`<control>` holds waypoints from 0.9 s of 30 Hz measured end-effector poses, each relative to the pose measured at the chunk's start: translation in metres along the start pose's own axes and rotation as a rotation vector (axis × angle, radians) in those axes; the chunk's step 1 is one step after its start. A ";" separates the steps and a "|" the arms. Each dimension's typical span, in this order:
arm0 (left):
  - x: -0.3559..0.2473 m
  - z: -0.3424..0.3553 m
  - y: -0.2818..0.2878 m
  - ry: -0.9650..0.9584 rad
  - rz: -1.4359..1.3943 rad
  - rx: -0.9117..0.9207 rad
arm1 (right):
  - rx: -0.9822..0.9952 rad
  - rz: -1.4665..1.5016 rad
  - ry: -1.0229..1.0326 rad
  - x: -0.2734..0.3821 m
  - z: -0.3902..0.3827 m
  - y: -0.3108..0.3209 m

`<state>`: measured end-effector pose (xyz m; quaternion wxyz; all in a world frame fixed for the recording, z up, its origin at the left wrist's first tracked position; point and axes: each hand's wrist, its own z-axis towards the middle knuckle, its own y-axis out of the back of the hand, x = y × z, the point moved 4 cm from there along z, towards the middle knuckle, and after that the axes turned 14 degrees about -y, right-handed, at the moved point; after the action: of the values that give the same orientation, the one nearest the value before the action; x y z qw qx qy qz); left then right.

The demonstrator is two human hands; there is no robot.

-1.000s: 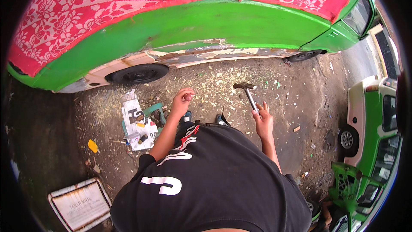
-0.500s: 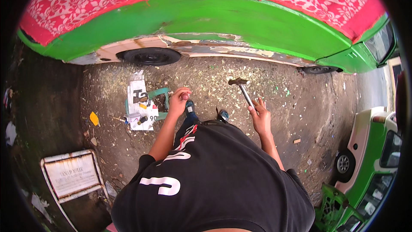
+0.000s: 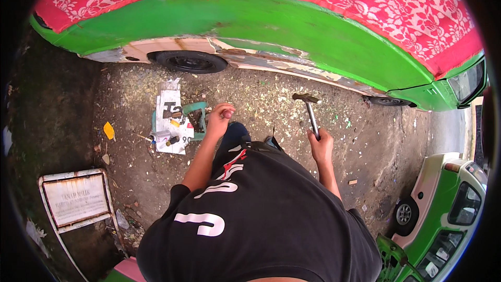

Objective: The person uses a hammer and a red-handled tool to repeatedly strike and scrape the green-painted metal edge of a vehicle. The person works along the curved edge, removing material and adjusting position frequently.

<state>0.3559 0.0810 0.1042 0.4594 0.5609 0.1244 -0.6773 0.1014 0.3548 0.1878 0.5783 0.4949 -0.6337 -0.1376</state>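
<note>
My right hand (image 3: 321,143) is closed on the steel handle of a hammer (image 3: 311,112), whose dark head points up toward the green van. My left hand (image 3: 219,120) is held out at waist height with its fingers curled; a small reddish-brown shape shows in them, too unclear to name. Left of it on the ground lies a white lettered sheet (image 3: 169,99) on a teal frame (image 3: 199,105), with cans and small tools on it. The green van (image 3: 292,26) stands beyond both hands, its lower side patchy with bare pink and grey, a red floral cloth (image 3: 365,0) over it.
The littered concrete floor (image 3: 355,146) runs under me. A rusty white sign (image 3: 73,201) is at the lower left and a yellow scrap (image 3: 109,131) lies near it. Another green and white van (image 3: 422,214) stands at my right. The van's rear wheel (image 3: 188,61) is ahead.
My feet have stepped, with more of my left leg now showing. My right hand's fingers have closed further round the hammer handle. The view has shifted, putting the van higher in the picture.
</note>
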 end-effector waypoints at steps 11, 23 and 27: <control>0.031 0.111 -0.036 -0.074 0.028 0.533 | -0.099 0.172 -0.361 0.019 0.008 -0.021; 0.090 0.191 -0.204 -0.743 0.119 1.286 | -0.297 0.557 -0.683 -0.052 -0.002 -0.141; 0.122 0.206 -0.224 -0.790 0.146 1.218 | -0.315 0.663 -0.765 -0.083 0.001 -0.185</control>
<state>0.0586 0.0043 -0.0101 0.1206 0.4376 -0.4874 -0.7459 0.1739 0.3324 -0.0004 0.3857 0.0893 -0.8936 -0.2115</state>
